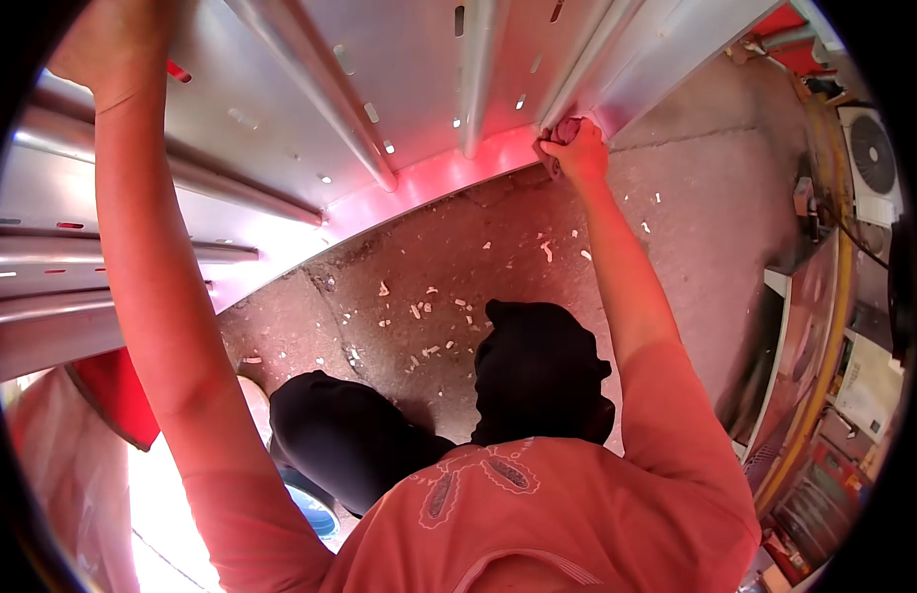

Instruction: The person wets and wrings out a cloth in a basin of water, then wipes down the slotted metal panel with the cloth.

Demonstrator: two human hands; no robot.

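A large shiny metal panel point(409, 89) with raised ribs and small slots fills the upper half of the head view. My right hand point(575, 148) is closed on a small reddish cloth point(567, 128) and presses it against the panel's lower edge, beside a rib. My left hand point(113, 44) is raised at the top left and rests on the panel's upper part; its fingers are mostly out of frame. A red object point(178, 71) peeks out beside that hand.
Below lies a concrete floor point(458, 267) strewn with small white scraps. My dark trouser legs point(538, 366) stand on it. A red stool point(118, 395) is at the lower left. An air-conditioner unit point(874, 158) and cluttered goods line the right side.
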